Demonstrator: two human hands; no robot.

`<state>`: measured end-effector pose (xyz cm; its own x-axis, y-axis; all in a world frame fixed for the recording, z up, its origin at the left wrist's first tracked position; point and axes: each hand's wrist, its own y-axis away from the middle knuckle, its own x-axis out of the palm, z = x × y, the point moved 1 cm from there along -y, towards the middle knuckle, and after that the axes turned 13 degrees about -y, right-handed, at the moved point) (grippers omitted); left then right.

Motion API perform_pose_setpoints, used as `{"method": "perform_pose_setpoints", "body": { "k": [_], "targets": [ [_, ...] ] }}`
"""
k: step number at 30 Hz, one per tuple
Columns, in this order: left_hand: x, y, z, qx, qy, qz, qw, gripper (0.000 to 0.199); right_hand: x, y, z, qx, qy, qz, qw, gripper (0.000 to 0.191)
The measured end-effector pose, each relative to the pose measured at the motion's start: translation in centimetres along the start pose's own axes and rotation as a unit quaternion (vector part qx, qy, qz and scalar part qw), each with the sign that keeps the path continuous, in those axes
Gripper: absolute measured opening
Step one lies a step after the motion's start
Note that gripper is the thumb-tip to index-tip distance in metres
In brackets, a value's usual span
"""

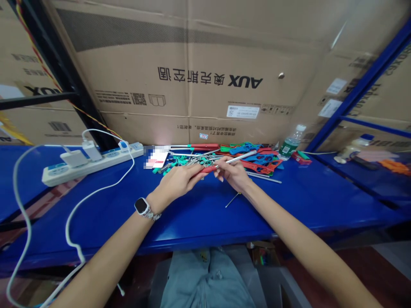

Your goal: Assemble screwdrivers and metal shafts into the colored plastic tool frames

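Both hands meet above the middle of the blue table (199, 214). My left hand (180, 182) is closed round the red handle (208, 170) of a tool. My right hand (233, 173) is closed on a silver metal rod (241, 157) that slants up to the right; whether rod and handle are one piece is hidden by the fingers. Behind the hands lies a pile of metal pieces with green ends (175, 161), next to blue scissors-like handles (265, 159) and red ones (253, 166). A thin metal rod (231, 200) lies below my right hand.
A white power strip (96, 164) with plugs and a looping white cable (93, 194) is at the left. A bottle with a green label (290, 143) stands back right, beside a small red box (302, 158). A large cardboard box (199, 55) closes off the back.
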<state>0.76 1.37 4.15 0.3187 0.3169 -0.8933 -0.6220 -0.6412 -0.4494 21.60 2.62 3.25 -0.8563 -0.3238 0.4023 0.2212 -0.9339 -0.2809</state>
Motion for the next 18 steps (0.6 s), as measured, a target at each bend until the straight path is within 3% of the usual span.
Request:
{"method": "perform_pose_setpoints", "body": {
  "k": [8,15,18],
  "targets": [
    [0.2,-0.1,-0.4,-0.007,-0.001,0.002,1.0,0.042,0.0,-0.2,-0.7,-0.067,0.057,-0.066,0.994,0.055],
    [0.8,-0.1,-0.8,-0.033,0.046,-0.021,0.998,0.041,1.0,0.5,-0.8,-0.052,0.062,0.022,0.996,0.046],
    [1.0,-0.1,-0.8,-0.046,0.094,-0.007,0.994,0.04,1.2,0.6,-1.0,-0.058,0.057,0.025,0.996,0.045]
  ]
}}
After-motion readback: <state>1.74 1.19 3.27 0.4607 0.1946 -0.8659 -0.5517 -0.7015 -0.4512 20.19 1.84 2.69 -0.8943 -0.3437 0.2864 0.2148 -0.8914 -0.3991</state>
